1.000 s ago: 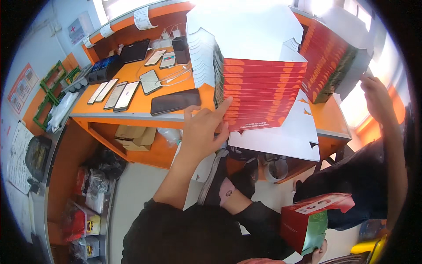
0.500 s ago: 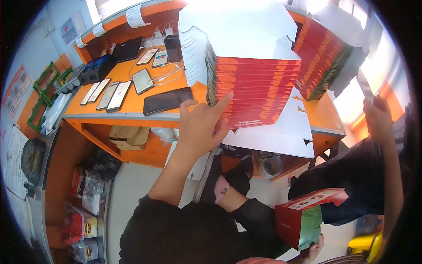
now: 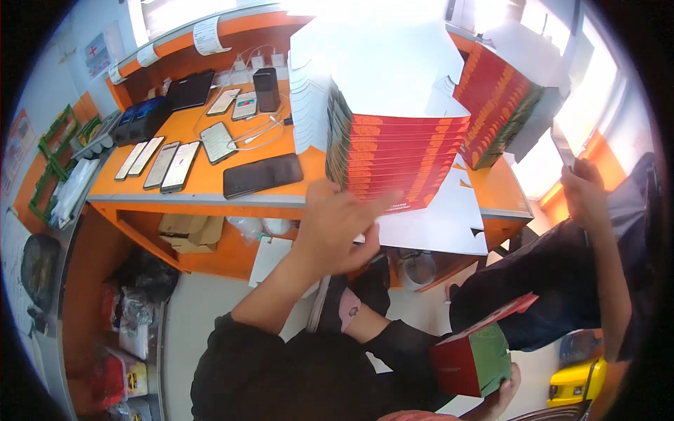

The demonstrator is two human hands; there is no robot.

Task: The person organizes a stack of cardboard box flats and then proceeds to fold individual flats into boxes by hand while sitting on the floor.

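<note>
A tall stack of flat red-and-white carton blanks (image 3: 404, 161) stands at the front edge of the orange table. My left hand (image 3: 337, 228) is at the lower front of this stack, index finger stretched toward the red edges and thumb apart. The fingertip is blurred, so I cannot tell whether it touches. Nothing shows in that hand. At the lower right, my right hand (image 3: 504, 394) grips the lower end of a partly folded carton (image 3: 460, 361), red outside and green inside, with a flap standing up.
Several phones, including a dark phone (image 3: 263, 175), lie on the orange table (image 3: 186, 140) at left. A second carton stack (image 3: 495, 105) stands behind right. Another person's hand (image 3: 584, 189) holds a phone at far right. A yellow object (image 3: 577, 382) sits at lower right.
My left hand has moved down along the stack's front, toward its lower edge. The view has shifted slightly. My right hand still holds the carton, which has tilted a little.
</note>
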